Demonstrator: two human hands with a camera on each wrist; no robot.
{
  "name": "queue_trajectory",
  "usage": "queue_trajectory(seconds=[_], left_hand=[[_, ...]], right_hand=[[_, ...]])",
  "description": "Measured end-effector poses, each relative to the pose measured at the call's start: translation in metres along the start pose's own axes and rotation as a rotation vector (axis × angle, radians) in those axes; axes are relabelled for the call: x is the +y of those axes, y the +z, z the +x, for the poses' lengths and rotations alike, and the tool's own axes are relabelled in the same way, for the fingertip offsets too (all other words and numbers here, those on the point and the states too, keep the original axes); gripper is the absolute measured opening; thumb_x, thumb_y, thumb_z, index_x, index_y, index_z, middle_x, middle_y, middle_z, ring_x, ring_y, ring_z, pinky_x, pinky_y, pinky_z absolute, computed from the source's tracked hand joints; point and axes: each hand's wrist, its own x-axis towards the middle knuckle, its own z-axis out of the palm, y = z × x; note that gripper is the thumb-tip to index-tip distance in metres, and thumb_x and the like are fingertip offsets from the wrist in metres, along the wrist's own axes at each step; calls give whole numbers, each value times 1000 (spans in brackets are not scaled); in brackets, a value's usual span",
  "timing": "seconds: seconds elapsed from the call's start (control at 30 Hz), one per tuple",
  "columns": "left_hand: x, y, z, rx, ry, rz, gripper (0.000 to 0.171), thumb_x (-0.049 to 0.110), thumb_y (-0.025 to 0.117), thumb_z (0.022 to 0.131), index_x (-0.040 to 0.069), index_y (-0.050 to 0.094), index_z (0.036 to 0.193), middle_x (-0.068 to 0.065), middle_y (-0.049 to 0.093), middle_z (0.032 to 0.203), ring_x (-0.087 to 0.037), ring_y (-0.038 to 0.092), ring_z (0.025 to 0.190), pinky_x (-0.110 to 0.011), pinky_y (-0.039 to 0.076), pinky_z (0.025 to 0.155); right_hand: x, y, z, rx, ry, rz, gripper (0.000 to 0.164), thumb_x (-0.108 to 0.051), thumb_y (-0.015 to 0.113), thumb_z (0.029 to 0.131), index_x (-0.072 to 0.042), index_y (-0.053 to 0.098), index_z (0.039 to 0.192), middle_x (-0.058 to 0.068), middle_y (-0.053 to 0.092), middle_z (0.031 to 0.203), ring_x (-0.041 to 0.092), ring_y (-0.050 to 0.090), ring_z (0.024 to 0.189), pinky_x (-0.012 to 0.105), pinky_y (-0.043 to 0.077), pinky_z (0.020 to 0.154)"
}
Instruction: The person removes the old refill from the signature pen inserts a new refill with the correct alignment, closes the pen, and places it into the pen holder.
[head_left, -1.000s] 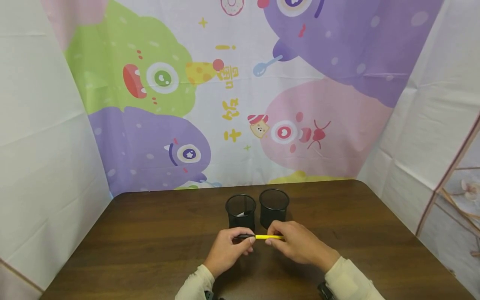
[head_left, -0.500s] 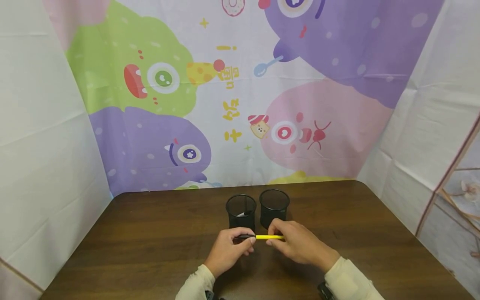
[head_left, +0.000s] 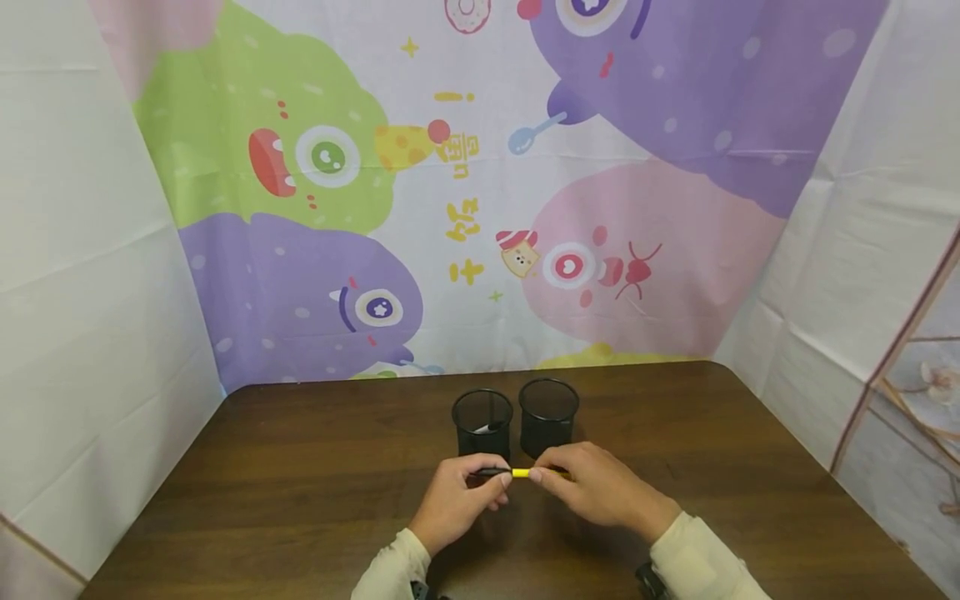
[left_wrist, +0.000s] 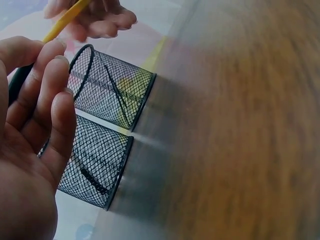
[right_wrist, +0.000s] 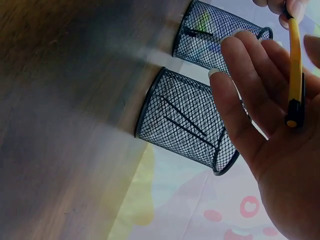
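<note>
In the head view a yellow-and-black pen (head_left: 521, 473) lies level between both hands, in front of two black mesh cups. My left hand (head_left: 455, 500) pinches its black part between thumb and fingers. Around the yellow part are the thumb and fingers of my right hand (head_left: 600, 485), which cover much of it. The right wrist view shows the pen's yellow barrel (right_wrist: 295, 60) with a black clip end over the palm. Behind the left hand stands the left mesh cup (head_left: 482, 417), with a small black-and-white item inside. Beside it is the right mesh cup (head_left: 549, 412).
Both cups stand upright on a brown wooden table (head_left: 315, 475). Dark thin shapes show through the mesh of the right cup (right_wrist: 185, 120) in the right wrist view. A cartoon-printed cloth (head_left: 465, 317) hangs behind the table, with pale panels (head_left: 82, 250) at the sides.
The right hand's thumb and fingers have shifted left along the pen, so less yellow shows between the hands. My left hand and the cups have stayed in place.
</note>
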Motion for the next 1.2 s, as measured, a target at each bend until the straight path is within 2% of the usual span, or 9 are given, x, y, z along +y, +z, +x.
queue_trajectory(seconds=[0.17, 0.27, 0.5, 0.67, 0.8, 0.97, 1.1, 1.2], left_hand=[[19, 1, -5, 6, 13, 23, 9, 8, 69, 95, 4, 72, 103, -4, 71, 83, -14, 68, 71, -29, 59, 65], [25, 2, -8, 3, 24, 26, 9, 7, 69, 95, 3, 72, 103, -2, 71, 82, -14, 68, 71, -28, 59, 64], [8, 1, -3, -1, 1, 20, 10, 8, 69, 95, 4, 72, 103, -12, 71, 85, -14, 68, 72, -29, 60, 65], [6, 1, -1, 11, -15, 26, 9, 7, 69, 94, 4, 72, 103, -15, 71, 87, -15, 68, 72, -28, 59, 65], [8, 1, -2, 12, -12, 22, 10, 7, 70, 94, 3, 72, 103, -12, 71, 85, -16, 69, 72, -29, 59, 65], [18, 1, -6, 13, 15, 15, 14, 7, 69, 95, -3, 71, 104, -9, 71, 83, -14, 69, 72, -29, 59, 65], [24, 0, -7, 17, 24, 9, 16, 5, 69, 94, -7, 69, 105, -15, 70, 84, -12, 68, 71, -28, 59, 65], [17, -1, -5, 17, 23, 5, 14, 3, 68, 94, -7, 69, 104, -24, 69, 87, -13, 68, 71, -29, 59, 64]], right_hand=[[1, 0, -1, 4, -45, -11, 21, -35, 56, 104, -25, 69, 91, -8, 64, 79, 1, 52, 65, 23, 48, 61], [1, 0, -1, 14, -53, -28, 17, -33, 58, 103, -24, 70, 93, -12, 61, 78, 1, 51, 65, 23, 48, 60], [-2, 0, -2, 41, -51, -64, 12, -32, 65, 100, -23, 70, 94, -19, 56, 77, 1, 50, 66, 23, 46, 61], [-1, -1, -2, 43, -28, -88, 7, -31, 68, 98, -25, 69, 94, -19, 57, 78, 2, 52, 67, 24, 47, 63], [0, -1, -3, 44, -20, -93, 6, -30, 68, 97, -26, 68, 94, -20, 57, 79, 2, 52, 68, 24, 48, 64], [2, -2, -5, 48, -15, -102, 5, -31, 68, 97, -26, 69, 95, -21, 57, 79, 3, 52, 70, 25, 47, 65], [3, -3, -6, 52, -1, -108, 6, -32, 68, 97, -26, 69, 95, -21, 57, 79, 3, 52, 70, 25, 47, 65], [4, -4, -7, 55, 7, -110, 7, -33, 68, 97, -26, 69, 95, -21, 57, 79, 3, 52, 70, 25, 47, 65]])
